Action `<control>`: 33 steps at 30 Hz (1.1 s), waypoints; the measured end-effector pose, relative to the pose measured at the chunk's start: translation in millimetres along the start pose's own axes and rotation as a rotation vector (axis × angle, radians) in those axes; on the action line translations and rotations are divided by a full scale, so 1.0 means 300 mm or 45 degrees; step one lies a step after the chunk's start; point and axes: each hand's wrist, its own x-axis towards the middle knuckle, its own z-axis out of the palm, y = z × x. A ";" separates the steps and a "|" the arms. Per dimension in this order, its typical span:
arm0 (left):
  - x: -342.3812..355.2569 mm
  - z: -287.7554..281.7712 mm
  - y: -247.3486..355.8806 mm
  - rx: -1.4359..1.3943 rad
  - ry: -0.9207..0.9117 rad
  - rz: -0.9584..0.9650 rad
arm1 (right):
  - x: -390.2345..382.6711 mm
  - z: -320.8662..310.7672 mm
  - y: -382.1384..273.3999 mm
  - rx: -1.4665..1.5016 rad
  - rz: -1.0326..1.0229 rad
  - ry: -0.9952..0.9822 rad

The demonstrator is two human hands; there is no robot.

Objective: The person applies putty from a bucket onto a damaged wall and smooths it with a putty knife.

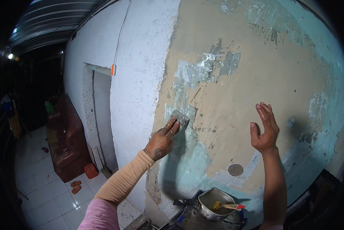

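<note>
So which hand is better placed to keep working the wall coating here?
The left hand, probably: its fingers press a grey scraper blade flat against the wall, right at the edge of the tan coat. The right hand is open and empty, apparently just off the wall.

Bare wall (233, 96) ahead, bucket (214, 203) below, open floor (49, 195) left

Wall: I see a white rough wall (141, 69) beside a patched beige and green part
Opening: a recess (103, 119) in the white wall
Floor: white tiles (45, 191)
Furniture: a dark red cabinet (66, 142)
Light: one small lamp (10, 56), dark surroundings
</note>
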 end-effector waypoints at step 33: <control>0.244 -0.028 0.041 0.081 -0.003 0.088 | -0.017 0.010 0.014 0.054 -0.033 0.135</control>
